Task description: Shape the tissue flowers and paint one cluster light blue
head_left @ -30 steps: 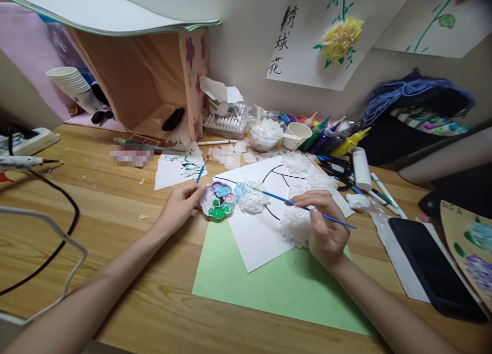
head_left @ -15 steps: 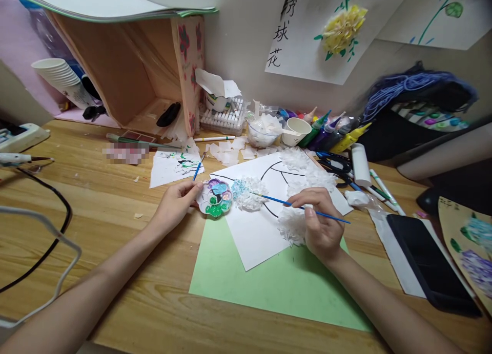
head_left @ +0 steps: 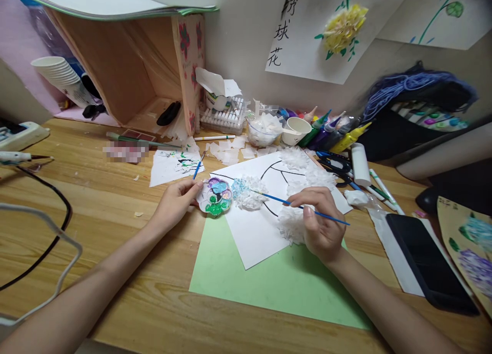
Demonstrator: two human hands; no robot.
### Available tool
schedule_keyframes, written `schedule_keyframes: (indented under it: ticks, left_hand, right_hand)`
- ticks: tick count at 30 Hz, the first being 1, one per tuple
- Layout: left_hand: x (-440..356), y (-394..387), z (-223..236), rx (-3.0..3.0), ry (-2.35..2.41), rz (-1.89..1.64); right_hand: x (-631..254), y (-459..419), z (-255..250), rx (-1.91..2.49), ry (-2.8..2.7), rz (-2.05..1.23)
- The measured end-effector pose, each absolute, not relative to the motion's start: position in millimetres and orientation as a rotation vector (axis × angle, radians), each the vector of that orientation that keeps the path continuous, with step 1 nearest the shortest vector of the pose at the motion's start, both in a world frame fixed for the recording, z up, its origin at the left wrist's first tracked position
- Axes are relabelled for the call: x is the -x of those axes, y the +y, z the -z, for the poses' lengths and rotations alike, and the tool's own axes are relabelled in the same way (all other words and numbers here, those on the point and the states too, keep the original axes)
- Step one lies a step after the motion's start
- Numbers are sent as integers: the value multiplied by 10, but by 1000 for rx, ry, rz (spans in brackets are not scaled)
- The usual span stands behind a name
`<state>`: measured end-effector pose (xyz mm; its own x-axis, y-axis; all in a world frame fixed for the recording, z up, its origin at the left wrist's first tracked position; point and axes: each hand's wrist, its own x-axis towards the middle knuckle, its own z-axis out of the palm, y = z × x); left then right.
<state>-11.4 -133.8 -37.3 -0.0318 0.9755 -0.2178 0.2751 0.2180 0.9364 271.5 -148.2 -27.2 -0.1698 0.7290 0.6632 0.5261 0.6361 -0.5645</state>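
My left hand (head_left: 177, 199) pinches the edge of a small flower-shaped paint palette (head_left: 205, 206) holding purple, blue, black and green paint. Between the fingers of my right hand (head_left: 321, 218) is a blue-handled paintbrush (head_left: 282, 201), its tip at a ruffled white paper flower (head_left: 251, 203). The left part of that flower is tinted light blue. It sits on a white sheet (head_left: 246, 241) with black branch lines, and several more white paper flowers are on the sheet, one (head_left: 290, 223) partly behind my right hand. Under the sheet lies green paper (head_left: 277, 292).
A second paintbrush (head_left: 198, 168) lies by a paint-smeared paper (head_left: 165, 169). Along the back stand a bowl of paper scraps (head_left: 265, 133), a paper cup (head_left: 298, 131) and paint bottles (head_left: 351, 139). Scissors (head_left: 334, 164) and a phone (head_left: 425, 259) lie right; a glue gun (head_left: 15, 158) left.
The whole view has shifted slightly, so things sit a little further left and higher. Both hands keep their holds, and the brush tip stays at the same paper flower.
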Motion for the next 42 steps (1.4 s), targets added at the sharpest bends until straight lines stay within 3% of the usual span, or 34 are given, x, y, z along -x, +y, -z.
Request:
schedule_keyframes:
  ticks: [42]
  left_hand:
    - [98,-1341,345,-1242,1513,-910]
  right_hand:
    - [-2703,-1465,190,990,-1772,-425]
